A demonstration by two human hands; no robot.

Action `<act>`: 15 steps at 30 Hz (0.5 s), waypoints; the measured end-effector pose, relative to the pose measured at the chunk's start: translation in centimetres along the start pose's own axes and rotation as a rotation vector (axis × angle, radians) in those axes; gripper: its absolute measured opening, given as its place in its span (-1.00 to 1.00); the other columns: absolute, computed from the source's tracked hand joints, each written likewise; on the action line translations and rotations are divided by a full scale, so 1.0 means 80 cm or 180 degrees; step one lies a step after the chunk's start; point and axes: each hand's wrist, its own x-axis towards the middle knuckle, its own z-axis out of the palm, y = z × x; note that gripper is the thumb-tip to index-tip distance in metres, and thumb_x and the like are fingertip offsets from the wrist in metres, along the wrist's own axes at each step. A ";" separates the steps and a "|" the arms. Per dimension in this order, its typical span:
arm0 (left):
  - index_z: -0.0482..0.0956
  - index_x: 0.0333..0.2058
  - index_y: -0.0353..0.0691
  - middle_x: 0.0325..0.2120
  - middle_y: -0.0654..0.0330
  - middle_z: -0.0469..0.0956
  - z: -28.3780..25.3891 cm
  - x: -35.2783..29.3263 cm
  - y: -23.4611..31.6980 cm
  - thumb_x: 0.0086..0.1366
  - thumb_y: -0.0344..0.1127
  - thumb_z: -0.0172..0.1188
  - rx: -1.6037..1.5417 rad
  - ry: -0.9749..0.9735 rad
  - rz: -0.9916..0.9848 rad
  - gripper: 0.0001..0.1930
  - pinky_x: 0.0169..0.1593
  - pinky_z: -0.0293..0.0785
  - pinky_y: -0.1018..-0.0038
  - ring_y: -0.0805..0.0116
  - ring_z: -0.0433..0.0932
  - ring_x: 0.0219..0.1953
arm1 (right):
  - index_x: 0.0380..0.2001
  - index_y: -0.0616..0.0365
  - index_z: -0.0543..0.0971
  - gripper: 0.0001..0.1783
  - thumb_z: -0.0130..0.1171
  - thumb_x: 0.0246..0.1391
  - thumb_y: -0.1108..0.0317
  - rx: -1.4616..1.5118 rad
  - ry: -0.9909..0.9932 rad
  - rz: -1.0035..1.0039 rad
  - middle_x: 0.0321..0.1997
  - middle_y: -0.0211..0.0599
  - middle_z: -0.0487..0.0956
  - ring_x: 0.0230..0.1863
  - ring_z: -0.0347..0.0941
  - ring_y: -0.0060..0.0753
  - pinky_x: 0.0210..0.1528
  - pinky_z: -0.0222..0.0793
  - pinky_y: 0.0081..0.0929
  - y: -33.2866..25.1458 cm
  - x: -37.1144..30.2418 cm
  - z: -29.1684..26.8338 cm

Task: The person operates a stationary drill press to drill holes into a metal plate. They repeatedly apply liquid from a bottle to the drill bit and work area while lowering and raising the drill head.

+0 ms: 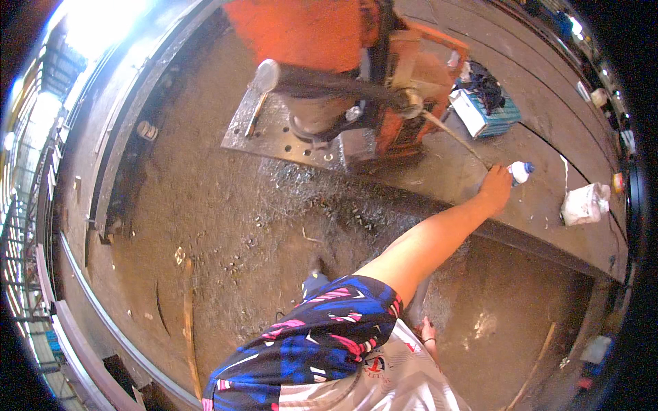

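Observation:
My left arm, in a blue and pink patterned sleeve, stretches across to the right. My left hand (496, 186) is closed around the outer end of a thin metal lever (449, 133). That lever runs from the round hub (410, 103) of an orange drilling machine (301, 34). Just beyond the hand is a white bottle with a blue cap (521, 172); the fingers partly hide it. Low beside my body, my right hand (428, 330) shows only in part, with a dark band at its wrist. Its fingers are too small to read.
Beneath the machine lies a steel plate with holes (277, 147). A blue and white box (485, 116) with dark material and a whitish container (584, 204) rest on the metal surface. Metal chips (295, 188) litter the floor. A wooden stick (190, 329) lies at lower left.

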 end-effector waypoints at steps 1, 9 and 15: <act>0.49 0.06 -0.29 0.11 0.06 0.44 -0.010 0.011 0.001 0.30 -0.23 -0.06 -0.0184 -0.0280 -0.0077 -0.58 0.31 0.02 0.11 0.18 0.33 0.20 | -0.16 0.16 0.49 -0.46 0.08 0.17 -0.16 0.0127 -0.0017 0.0000 -0.51 -0.30 0.58 -0.60 0.52 -0.32 -0.61 0.42 -0.32 -0.012 0.014 0.008; 0.49 -0.03 -0.17 -0.09 0.09 0.45 -0.105 0.046 -0.015 0.11 -0.07 0.24 0.0417 -0.0100 0.0260 -0.52 0.05 0.31 0.06 0.12 0.40 0.02 | -0.28 0.17 0.58 -0.69 0.22 0.08 0.14 -0.0517 0.2265 -0.2324 -0.38 -0.18 0.64 -0.35 0.59 -0.25 -0.29 0.47 -0.34 -0.298 0.058 0.021; 0.42 -0.10 -0.23 -0.16 0.00 0.45 -0.268 0.099 0.009 0.15 -0.06 0.27 -0.0081 0.0613 0.0516 -0.54 -0.07 0.46 0.14 -0.03 0.48 -0.09 | 0.01 0.16 0.44 -0.43 0.35 -0.08 0.22 0.0387 0.2339 -0.3262 -0.16 -0.12 0.57 -0.13 0.53 -0.22 -0.03 0.43 -0.30 -0.561 -0.011 -0.014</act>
